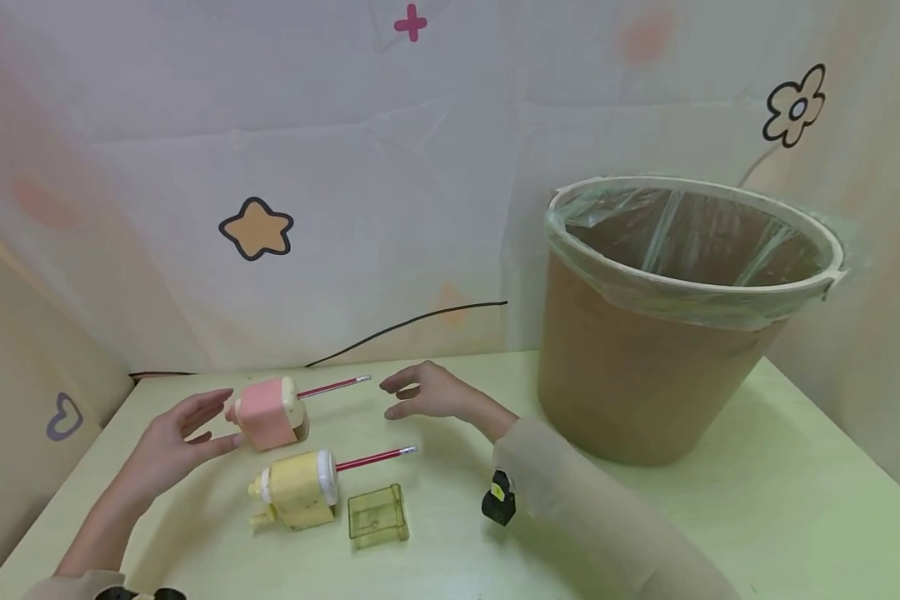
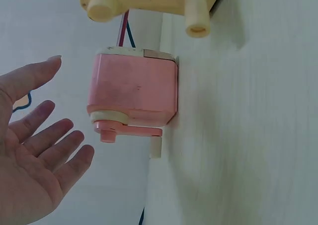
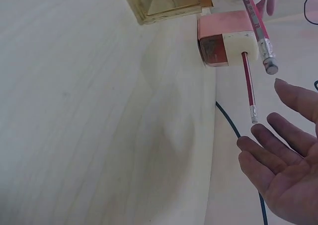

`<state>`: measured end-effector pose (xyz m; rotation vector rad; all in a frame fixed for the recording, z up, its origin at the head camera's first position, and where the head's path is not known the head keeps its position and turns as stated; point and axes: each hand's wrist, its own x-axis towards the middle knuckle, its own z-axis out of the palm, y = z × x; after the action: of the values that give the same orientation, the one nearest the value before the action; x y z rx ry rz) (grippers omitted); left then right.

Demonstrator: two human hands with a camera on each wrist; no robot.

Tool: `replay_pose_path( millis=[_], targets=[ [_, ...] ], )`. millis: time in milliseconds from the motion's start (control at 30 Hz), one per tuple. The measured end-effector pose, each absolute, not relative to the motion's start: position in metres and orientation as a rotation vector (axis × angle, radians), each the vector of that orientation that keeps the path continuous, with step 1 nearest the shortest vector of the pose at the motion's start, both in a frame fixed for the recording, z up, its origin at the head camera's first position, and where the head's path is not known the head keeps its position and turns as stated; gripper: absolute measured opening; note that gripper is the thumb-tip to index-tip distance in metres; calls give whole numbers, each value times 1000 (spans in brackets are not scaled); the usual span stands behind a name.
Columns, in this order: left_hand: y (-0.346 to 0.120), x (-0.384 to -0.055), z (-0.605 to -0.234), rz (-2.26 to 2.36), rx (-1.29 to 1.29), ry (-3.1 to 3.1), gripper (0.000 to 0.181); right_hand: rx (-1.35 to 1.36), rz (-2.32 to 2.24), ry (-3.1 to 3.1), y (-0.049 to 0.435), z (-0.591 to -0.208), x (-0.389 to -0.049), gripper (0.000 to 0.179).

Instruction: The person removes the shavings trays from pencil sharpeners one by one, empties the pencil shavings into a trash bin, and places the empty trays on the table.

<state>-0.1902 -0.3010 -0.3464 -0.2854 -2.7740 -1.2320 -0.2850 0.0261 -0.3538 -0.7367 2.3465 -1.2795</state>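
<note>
A pink crank pencil sharpener (image 1: 266, 414) stands on the table with a red pencil (image 1: 335, 387) sticking out of its right side. In front of it is a yellow crank sharpener (image 1: 300, 493), also with a red pencil (image 1: 375, 460) in it. My left hand (image 1: 167, 450) hovers by the pink sharpener's crank end, fingers spread; the left wrist view shows a gap between hand (image 2: 35, 160) and sharpener. Beyond the pink sharpener's pencil tip, my right hand (image 1: 431, 392) is held in the air with loosely bent fingers and nothing in it.
A small clear yellowish shavings drawer (image 1: 377, 517) lies right of the yellow sharpener. At the right of the table (image 1: 780, 483) stands a large brown bin (image 1: 645, 383) lined with a clear plastic bag (image 1: 690, 304). A patterned cloth (image 1: 390, 208) hangs behind.
</note>
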Motion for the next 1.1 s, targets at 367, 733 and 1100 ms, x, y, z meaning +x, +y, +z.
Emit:
replay_pose_path(
  millis=[367,733,1100],
  targets=[
    [-299,-217,-354,-1295,-285,-2807,76,-744,-1260,2279,7,-357,-292,51],
    [-299,-229,-364,-1321,-308,-2836,77,-752,-1158,2283,-6,-366,-291,56],
    [-298,-242,-368,-1151,-290,-2857,76,-774,-1115,2305,-9,-360,-288,56]
  ],
)
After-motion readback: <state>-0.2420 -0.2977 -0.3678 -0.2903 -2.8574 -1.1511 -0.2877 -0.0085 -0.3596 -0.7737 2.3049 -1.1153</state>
